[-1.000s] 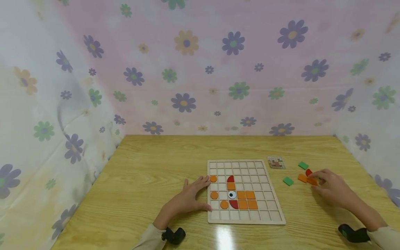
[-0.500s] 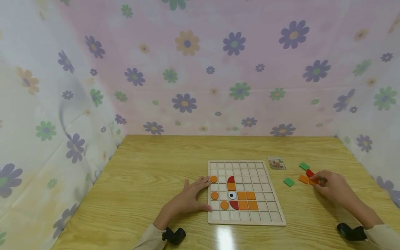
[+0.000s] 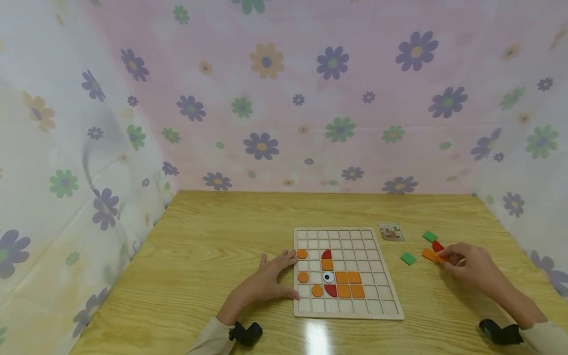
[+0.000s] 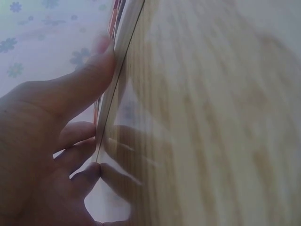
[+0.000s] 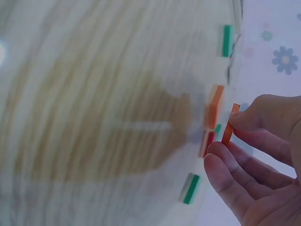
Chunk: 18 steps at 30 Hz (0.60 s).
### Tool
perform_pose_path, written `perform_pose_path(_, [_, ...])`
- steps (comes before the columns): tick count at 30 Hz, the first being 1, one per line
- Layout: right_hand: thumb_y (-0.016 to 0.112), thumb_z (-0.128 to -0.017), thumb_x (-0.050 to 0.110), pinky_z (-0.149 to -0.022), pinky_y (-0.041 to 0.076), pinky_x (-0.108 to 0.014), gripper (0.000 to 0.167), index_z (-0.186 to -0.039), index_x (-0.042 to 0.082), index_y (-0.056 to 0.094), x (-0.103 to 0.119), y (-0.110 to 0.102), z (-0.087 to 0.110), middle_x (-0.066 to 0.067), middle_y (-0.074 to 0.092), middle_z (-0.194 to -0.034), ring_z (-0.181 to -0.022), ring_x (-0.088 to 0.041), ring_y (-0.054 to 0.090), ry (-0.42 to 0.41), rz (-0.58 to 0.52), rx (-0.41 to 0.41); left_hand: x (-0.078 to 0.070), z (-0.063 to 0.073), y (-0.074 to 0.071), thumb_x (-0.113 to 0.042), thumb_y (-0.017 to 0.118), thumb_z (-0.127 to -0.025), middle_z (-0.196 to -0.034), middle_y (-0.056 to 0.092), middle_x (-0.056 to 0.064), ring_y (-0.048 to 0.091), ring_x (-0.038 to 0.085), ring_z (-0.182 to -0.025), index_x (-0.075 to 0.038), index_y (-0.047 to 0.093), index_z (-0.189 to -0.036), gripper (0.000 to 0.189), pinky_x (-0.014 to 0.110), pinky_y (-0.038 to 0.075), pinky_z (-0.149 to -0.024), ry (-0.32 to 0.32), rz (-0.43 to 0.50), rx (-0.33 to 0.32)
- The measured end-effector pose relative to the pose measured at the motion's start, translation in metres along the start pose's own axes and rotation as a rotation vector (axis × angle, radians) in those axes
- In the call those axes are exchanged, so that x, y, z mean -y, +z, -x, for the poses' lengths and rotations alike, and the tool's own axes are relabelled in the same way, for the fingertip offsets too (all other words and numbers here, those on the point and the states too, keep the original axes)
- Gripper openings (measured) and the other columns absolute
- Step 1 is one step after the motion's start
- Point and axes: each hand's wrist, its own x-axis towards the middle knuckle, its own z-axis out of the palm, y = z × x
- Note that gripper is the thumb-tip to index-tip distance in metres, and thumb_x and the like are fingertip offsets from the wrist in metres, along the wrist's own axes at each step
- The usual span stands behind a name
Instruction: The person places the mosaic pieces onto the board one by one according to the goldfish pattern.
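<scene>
Right hand [image 3: 471, 266] pinches an orange tile [image 5: 228, 134] above the desk [image 3: 222, 222], nearer the loose orange piece [image 3: 428, 254] than before. Left hand [image 3: 266, 282], fingers spread, still touches the board [image 3: 350, 315]. Red piece [image 3: 437, 245] lies beside.

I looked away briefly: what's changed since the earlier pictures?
Little. The right hand, already over an orange tile a second ago, now pinches it; the tile seems nudged slightly left, toward the neighbouring orange tile. The left hand stays at the edge of the board, and the pieces set there are unchanged.
</scene>
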Motion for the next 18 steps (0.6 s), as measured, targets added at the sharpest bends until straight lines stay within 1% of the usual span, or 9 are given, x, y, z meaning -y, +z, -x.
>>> perform_pose_path(3, [0.076, -0.072, -0.003, -0.052, 0.049, -0.021, 0.018, -0.088, 0.004, 0.071, 0.007, 0.001, -0.001, -0.001, 0.063, -0.081, -0.062, 0.001, 0.052, -0.029, -0.004, -0.024, 0.000, 0.000, 0.000, -0.051, 0.073, -0.076, -0.155, 0.024, 0.003, 0.014, 0.026, -0.143, -0.012, 0.038, -0.146, 0.088, 0.063, -0.006, -0.107, 0.002, -0.003, -0.002])
perform_pose_path(9, [0.079, -0.068, -0.005, -0.049, 0.049, -0.019, 0.021, -0.083, 0.006, 0.071, 0.024, 0.006, -0.004, 0.004, 0.060, -0.076, -0.060, 0.001, 0.052, -0.143, 0.019, -0.097, 0.001, 0.001, 0.001, -0.051, 0.073, -0.076, -0.155, 0.023, 0.003, 0.014, 0.025, -0.143, -0.012, 0.038, -0.146, 0.088, 0.063, -0.006, -0.107, 0.003, 0.001, -0.005])
perform_pose_path(13, [0.079, -0.069, -0.004, -0.050, 0.049, -0.019, 0.020, -0.085, 0.006, 0.071, 0.037, 0.009, -0.007, 0.008, 0.056, -0.075, -0.061, 0.002, 0.052, -0.184, 0.004, -0.088, 0.001, 0.001, 0.001, -0.051, 0.073, -0.075, -0.155, 0.024, 0.003, 0.014, 0.025, -0.143, -0.012, 0.038, -0.146, 0.089, 0.063, -0.006, -0.107, 0.001, -0.003, -0.007])
perform_pose_path(18, [0.079, -0.069, -0.005, -0.049, 0.048, -0.018, 0.021, -0.084, 0.006, 0.069, 0.054, 0.012, -0.010, 0.007, 0.057, -0.076, -0.061, 0.002, 0.052, -0.237, -0.027, -0.080, 0.001, 0.000, 0.001, -0.052, 0.073, -0.075, -0.155, 0.024, 0.002, 0.015, 0.025, -0.143, -0.012, 0.038, -0.146, 0.089, 0.064, -0.005, -0.107, 0.001, -0.012, -0.006])
